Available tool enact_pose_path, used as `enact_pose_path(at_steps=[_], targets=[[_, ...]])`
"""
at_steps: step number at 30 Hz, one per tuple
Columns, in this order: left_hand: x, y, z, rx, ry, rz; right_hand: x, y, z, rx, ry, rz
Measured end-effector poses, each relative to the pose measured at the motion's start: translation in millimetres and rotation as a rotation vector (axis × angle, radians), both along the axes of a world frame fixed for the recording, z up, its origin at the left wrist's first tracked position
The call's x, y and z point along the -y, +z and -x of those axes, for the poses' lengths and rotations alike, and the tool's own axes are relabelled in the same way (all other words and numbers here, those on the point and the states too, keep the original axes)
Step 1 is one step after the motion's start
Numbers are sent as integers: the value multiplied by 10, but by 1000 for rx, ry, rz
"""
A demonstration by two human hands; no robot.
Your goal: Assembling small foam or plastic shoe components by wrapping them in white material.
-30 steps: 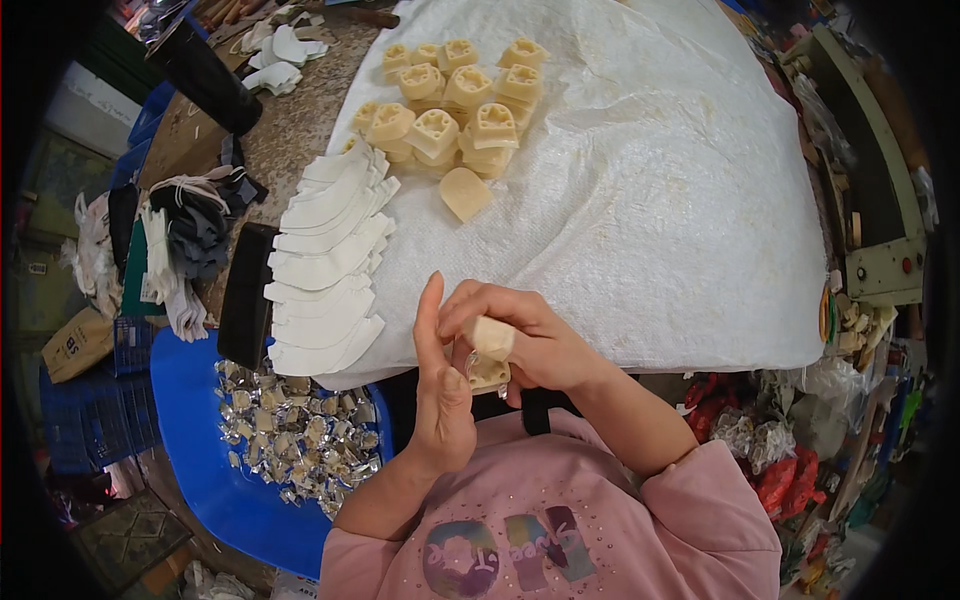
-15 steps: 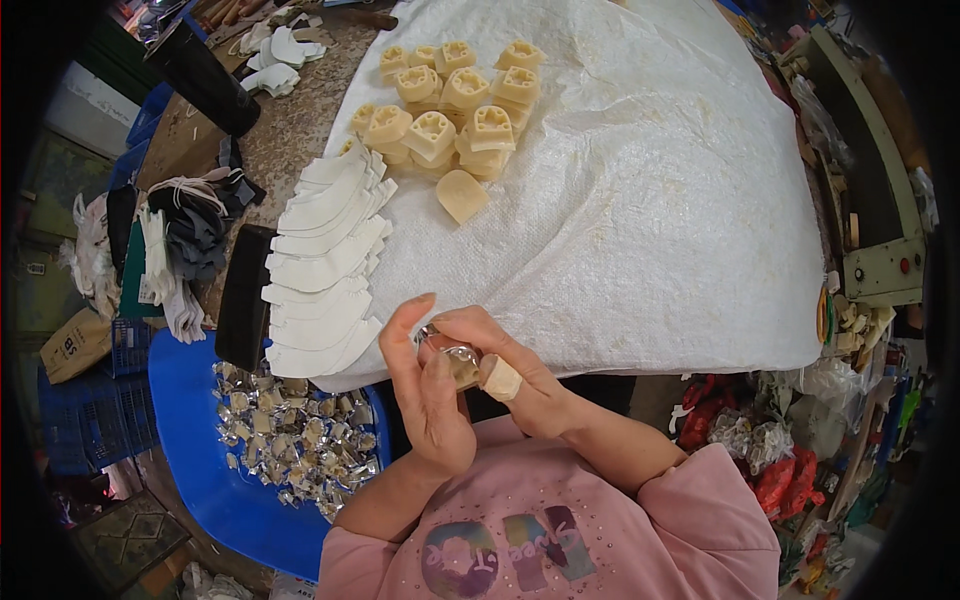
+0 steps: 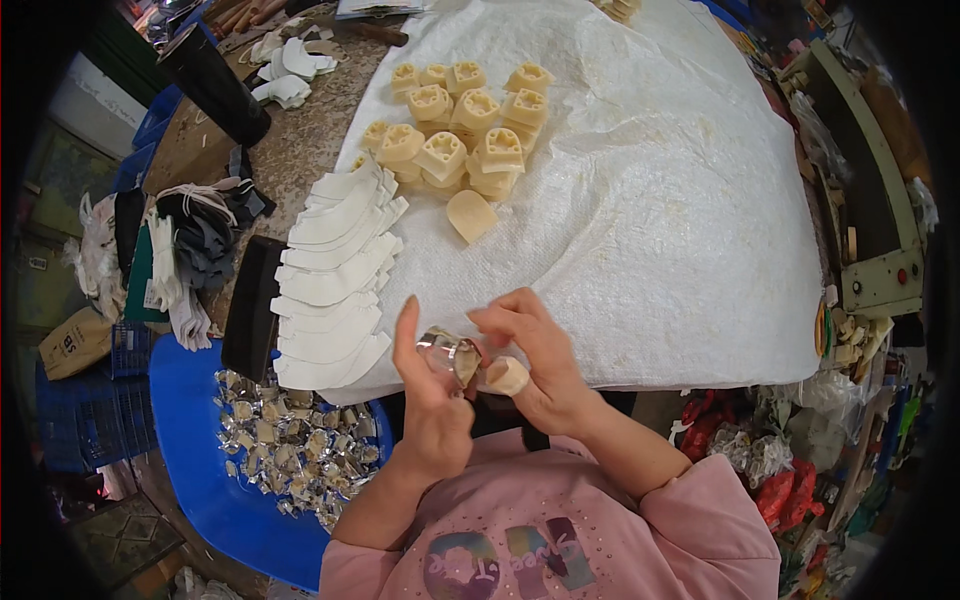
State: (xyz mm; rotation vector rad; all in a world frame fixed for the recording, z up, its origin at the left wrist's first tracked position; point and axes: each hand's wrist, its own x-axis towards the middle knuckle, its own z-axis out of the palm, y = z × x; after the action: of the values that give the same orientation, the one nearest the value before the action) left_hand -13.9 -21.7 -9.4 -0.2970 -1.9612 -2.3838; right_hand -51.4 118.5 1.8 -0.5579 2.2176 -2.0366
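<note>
My left hand (image 3: pixel 430 400) holds a small clear plastic cover (image 3: pixel 452 357) at the near edge of the white cloth (image 3: pixel 640 210). My right hand (image 3: pixel 535 355) pinches the same cover from the right and carries a cream plastic block (image 3: pixel 506 376) against its fingers. A heap of several cream moulded blocks (image 3: pixel 460 130) lies farther back on the cloth, with one lone block (image 3: pixel 470 215) in front of it. A fanned row of white curved pieces (image 3: pixel 335 270) runs along the cloth's left edge.
A blue tub (image 3: pixel 210 470) at lower left is filled with several clear plastic covers (image 3: pixel 290 450). A black flat bar (image 3: pixel 252 305) lies beside the white pieces. Stacks of grey and white fabric (image 3: pixel 190 260) sit at left; a machine with buttons (image 3: pixel 880 270) stands at right.
The cream block has come down from between my fingertips to the lower side of my right hand, and a clear cover has appeared between both hands.
</note>
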Motion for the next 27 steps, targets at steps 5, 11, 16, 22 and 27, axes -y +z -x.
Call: enact_pose_path(at_steps=[5, 11, 16, 22, 27], targets=[[100, -92, 62, -376, 62, 488, -81, 117, 118, -25, 203, -318], [155, 79, 46, -85, 13, 404, -102, -76, 90, -102, 196, 3], [162, 210, 27, -223, 93, 584, -165, -111, 149, 435, 358, 349], [147, 309, -5, -293, 87, 657, -156, 100, 142, 150, 379, 92], [127, 271, 23, -273, 183, 698, -69, 70, 98, -180, 144, -279]])
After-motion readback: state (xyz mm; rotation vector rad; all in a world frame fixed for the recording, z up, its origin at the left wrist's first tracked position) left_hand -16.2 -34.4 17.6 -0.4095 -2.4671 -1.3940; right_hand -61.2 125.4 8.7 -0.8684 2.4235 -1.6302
